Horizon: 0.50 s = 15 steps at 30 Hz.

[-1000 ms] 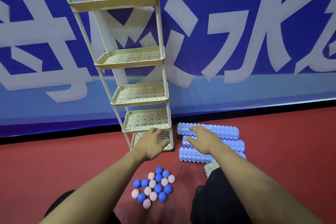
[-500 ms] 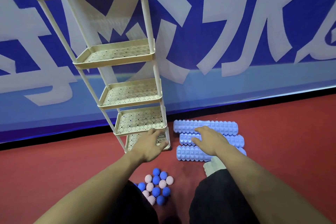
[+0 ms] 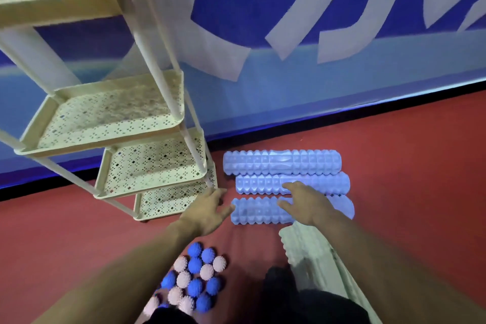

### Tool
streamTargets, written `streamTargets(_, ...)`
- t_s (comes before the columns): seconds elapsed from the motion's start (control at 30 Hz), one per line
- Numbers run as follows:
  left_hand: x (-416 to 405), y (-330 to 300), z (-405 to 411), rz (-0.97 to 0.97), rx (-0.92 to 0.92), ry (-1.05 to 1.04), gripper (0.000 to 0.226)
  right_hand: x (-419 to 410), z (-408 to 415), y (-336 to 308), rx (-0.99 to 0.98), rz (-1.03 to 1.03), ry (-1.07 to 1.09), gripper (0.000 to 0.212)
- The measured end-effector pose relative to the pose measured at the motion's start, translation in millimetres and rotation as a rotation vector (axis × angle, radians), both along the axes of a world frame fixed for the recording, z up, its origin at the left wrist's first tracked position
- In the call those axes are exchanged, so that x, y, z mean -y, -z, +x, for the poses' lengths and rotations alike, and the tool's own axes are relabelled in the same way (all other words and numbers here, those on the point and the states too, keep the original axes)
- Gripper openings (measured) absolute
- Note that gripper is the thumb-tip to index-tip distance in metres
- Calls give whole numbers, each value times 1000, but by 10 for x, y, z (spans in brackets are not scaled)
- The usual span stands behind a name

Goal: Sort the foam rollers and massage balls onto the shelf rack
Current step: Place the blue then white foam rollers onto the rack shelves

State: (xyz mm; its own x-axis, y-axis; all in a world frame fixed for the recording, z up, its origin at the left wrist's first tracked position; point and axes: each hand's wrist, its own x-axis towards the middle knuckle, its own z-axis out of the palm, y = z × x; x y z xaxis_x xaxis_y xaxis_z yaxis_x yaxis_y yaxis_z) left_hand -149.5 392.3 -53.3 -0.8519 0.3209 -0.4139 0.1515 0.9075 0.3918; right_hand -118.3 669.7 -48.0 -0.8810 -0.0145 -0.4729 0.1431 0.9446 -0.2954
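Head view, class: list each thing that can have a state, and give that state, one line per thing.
Shelf rack: upright, visible tiers bare.
Far roller: flat on the floor, untouched.
Middle roller: flat, under the right hand's fingers.
Near roller: flat, between both hands.
Massage balls: clustered on the floor, unsorted.
Left hand: open, at the near roller's end.
Right hand: open, over the rollers.

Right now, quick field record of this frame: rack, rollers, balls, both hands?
rack: cream perforated plastic shelf rack, tiers in view hold nothing
rollers: three light-blue ridged foam rollers side by side on the red floor, right of the rack
balls: blue and pink spiky massage balls clustered on floor, near side
left hand: open, at near roller's left end
right hand: open, over middle and near rollers
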Motion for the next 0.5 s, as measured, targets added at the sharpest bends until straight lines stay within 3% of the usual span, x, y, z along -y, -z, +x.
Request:
streamTargets(0.2, -232, 1083, -567, -61, 99, 82, 68, -97, -536, 1027, 110, 36, -81, 71)
streamTargets(0.4, -460, 2028, -782, -177, 112, 271, 78, -160, -867, 1858, 172, 50, -116, 72)
streamTargets(0.5, -543, 2324, -850, -187, 90, 304, 88, -190, -922, 2174, 218, 43, -141, 83)
